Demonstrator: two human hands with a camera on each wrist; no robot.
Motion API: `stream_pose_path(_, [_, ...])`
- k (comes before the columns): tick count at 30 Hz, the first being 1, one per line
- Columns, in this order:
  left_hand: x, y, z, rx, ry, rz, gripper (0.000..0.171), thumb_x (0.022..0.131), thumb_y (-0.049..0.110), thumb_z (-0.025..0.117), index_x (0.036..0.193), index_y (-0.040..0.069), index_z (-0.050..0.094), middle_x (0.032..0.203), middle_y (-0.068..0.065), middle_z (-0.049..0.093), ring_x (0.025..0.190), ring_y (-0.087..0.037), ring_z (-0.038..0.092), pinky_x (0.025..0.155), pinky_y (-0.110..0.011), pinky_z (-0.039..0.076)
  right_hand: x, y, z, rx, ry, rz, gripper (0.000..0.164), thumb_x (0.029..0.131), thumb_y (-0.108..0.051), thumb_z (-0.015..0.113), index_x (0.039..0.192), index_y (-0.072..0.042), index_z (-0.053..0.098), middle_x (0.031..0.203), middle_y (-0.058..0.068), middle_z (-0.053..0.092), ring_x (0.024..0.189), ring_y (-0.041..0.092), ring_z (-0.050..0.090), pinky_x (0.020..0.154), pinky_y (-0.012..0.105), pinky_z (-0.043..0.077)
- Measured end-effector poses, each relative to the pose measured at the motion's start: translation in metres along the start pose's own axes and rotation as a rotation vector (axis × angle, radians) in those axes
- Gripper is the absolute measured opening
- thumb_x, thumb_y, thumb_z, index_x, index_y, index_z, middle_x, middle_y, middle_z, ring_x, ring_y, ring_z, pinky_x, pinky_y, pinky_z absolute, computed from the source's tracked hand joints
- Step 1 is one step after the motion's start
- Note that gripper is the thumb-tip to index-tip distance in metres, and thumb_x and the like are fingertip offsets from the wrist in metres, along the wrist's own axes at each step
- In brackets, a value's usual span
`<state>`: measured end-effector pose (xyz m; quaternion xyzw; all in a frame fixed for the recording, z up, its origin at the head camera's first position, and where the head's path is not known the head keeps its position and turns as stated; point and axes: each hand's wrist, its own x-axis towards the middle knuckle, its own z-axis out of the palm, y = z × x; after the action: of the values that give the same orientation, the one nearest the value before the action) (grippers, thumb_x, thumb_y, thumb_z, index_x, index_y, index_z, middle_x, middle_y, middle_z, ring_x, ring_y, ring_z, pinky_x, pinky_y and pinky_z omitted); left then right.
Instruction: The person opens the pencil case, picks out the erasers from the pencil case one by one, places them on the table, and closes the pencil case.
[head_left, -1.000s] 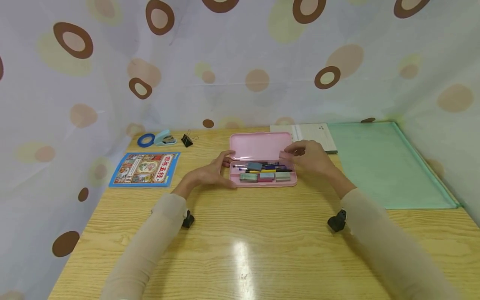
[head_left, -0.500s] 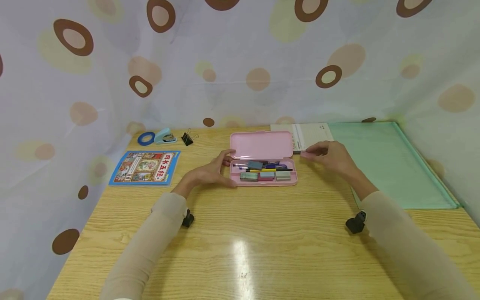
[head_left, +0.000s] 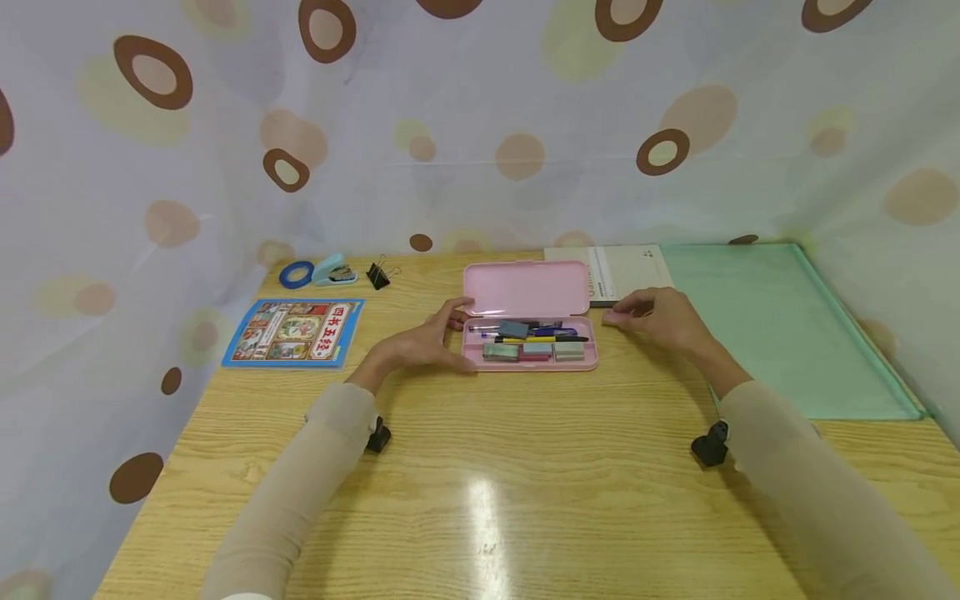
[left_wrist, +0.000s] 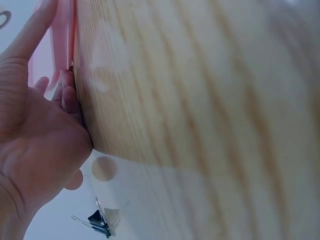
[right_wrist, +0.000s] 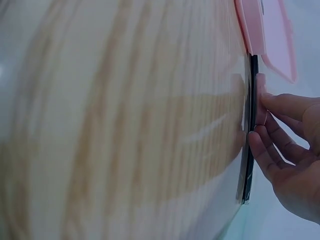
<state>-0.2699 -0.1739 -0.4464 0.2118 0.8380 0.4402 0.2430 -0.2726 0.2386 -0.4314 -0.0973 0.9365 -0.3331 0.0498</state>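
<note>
A pink pencil case lies with its lid raised at the far middle of the table. Inside are several pens, with a yellow-and-black one across the middle. A blue-grey block rests on the pens, and several small eraser-like blocks line the front compartment. My left hand holds the case's left end, thumb at the front corner and fingers at the back. To the right of the case, my right hand pinches a pink eraser low by the table, thumb and fingers on it.
Behind the case's right side lies a pale boxed book. A green mat covers the right. Far left are a blue-edged booklet, blue tape roll, light-blue stapler and black binder clip. A patterned curtain hangs behind.
My right hand has carried the pink eraser from over the case's right edge rightward and down to the table beside it. The left hand stays at the case.
</note>
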Motion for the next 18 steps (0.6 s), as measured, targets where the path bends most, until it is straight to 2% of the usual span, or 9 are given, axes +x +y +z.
stream_pose_path(12, [0.001,-0.002,0.0,0.003,-0.003,0.01,0.113,0.082,0.025,0.089,0.165,0.026,0.012,0.154,-0.008,0.034,0.141,-0.026,0.033,0.123,-0.045,0.028,0.0,-0.001,0.0,0.022,0.013,0.019,0.047,0.094,-0.038,0.079,0.123,-0.002,0.073,0.123,0.02,0.068,0.112,0.036,0.061,0.098,0.054,0.048])
stream_pose_path(18, [0.001,0.0,0.001,-0.004,0.001,0.012,0.112,0.083,0.023,0.089,0.165,0.025,0.013,0.154,-0.009,0.034,0.141,-0.026,0.034,0.122,-0.045,0.028,0.001,-0.013,0.003,0.079,0.01,-0.054,0.035,0.097,-0.024,0.076,0.125,-0.003,0.072,0.122,0.02,0.071,0.112,0.036,0.063,0.099,0.054,0.049])
